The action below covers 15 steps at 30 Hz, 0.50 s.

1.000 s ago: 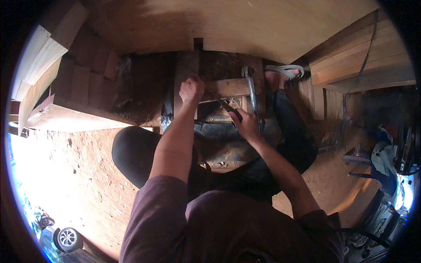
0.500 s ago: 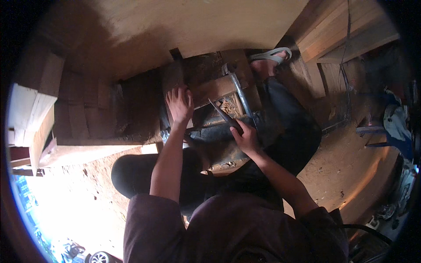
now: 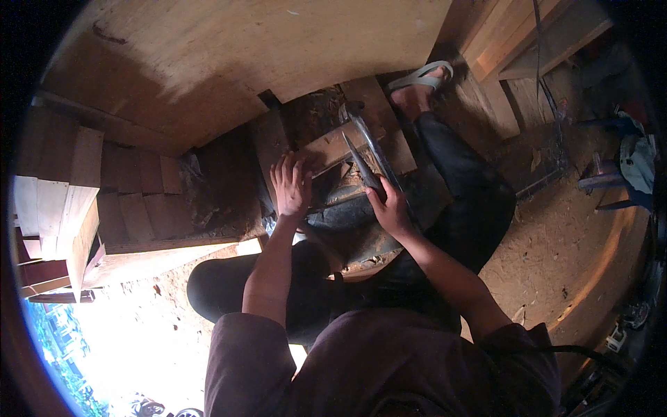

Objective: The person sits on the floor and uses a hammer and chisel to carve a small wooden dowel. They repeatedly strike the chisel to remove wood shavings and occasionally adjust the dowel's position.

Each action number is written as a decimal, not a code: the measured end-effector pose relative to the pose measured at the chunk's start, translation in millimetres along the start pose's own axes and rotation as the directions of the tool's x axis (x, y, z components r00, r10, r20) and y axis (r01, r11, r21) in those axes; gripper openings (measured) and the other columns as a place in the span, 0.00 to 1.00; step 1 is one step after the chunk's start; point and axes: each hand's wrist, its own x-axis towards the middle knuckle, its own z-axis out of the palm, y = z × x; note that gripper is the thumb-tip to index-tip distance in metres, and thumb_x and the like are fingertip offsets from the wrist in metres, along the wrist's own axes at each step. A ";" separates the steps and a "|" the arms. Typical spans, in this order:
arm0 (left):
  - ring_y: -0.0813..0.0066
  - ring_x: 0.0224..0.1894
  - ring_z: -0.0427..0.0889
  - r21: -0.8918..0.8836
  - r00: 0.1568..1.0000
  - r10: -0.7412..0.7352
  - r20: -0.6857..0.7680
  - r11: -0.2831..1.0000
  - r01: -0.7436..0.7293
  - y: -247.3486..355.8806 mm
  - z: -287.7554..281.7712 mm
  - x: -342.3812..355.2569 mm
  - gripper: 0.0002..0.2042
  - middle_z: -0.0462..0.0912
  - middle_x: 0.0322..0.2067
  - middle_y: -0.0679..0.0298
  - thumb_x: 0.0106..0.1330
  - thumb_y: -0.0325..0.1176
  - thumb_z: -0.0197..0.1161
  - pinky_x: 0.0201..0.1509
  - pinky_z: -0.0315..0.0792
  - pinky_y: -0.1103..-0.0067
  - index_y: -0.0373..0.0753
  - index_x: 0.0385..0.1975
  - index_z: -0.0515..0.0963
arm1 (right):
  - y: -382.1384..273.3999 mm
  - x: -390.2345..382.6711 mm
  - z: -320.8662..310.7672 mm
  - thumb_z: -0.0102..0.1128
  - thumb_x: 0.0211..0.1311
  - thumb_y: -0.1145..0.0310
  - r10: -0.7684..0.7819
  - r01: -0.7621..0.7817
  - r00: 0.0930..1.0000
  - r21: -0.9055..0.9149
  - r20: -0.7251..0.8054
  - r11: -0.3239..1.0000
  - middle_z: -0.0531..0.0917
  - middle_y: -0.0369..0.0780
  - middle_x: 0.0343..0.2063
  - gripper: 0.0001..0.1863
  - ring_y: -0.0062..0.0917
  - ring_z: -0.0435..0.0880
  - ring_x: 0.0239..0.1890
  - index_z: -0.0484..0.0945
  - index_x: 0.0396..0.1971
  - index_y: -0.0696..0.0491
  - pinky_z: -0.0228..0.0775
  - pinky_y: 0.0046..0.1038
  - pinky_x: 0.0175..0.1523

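Note:
My right hand point(image 3: 390, 208) is closed round the thick end of a dark, tapering pointed tool point(image 3: 361, 163). It looks like a knife or a file, but I cannot tell which. The tip points away from me, over a wooden board point(image 3: 335, 149). My left hand point(image 3: 290, 184) is beside the board's left end, palm down with fingers apart and nothing visible in it. Whether its fingertips touch the wood is unclear. Just right of the tool, a metal bar point(image 3: 372, 142) runs along the wooden frame.
A large plywood panel point(image 3: 278, 42) stands beyond my hands. Stacked wooden pieces point(image 3: 52, 201) lie at the left, timber beams point(image 3: 514, 42) at the upper right. My sandalled foot point(image 3: 420, 90) rests beside the frame. A dark cable point(image 3: 545, 83) hangs at the right.
The whole view has shifted slightly. The tool now points more directly away from me, its tip farther out. My left hand's fingers have spread a little more.

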 end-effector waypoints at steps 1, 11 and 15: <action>0.51 0.69 0.62 -0.009 1.000 0.002 -0.005 1.000 -0.003 0.2 -0.1 0.1 0.20 0.67 0.64 0.54 0.68 0.39 0.60 0.72 0.52 0.51 0.43 0.59 0.71 | 0.0 0.7 0.1 0.63 0.67 0.61 -0.003 0.003 1.000 0.016 -0.010 1.000 0.84 0.53 0.29 0.19 0.46 0.87 0.34 0.78 0.48 0.60 0.75 0.36 0.37; 0.54 0.47 0.77 -0.120 0.976 -0.194 -0.102 0.976 0.181 -1.9 -4.4 23.5 0.11 0.80 0.39 0.56 0.65 0.39 0.67 0.55 0.66 0.60 0.39 0.40 0.79 | 6.2 -4.7 8.3 0.62 0.67 0.60 -0.009 0.012 0.990 -0.022 0.140 1.000 0.86 0.52 0.36 0.21 0.44 0.87 0.39 0.77 0.52 0.59 0.78 0.39 0.44; 0.53 0.47 0.77 -0.159 0.967 -0.235 -0.095 0.963 0.219 -2.3 -5.2 25.6 0.12 0.80 0.38 0.56 0.63 0.41 0.68 0.55 0.67 0.61 0.39 0.37 0.80 | 9.3 -4.1 12.8 0.65 0.65 0.61 0.035 -0.030 0.995 -0.048 0.098 0.998 0.85 0.51 0.38 0.23 0.44 0.87 0.43 0.76 0.55 0.58 0.77 0.36 0.46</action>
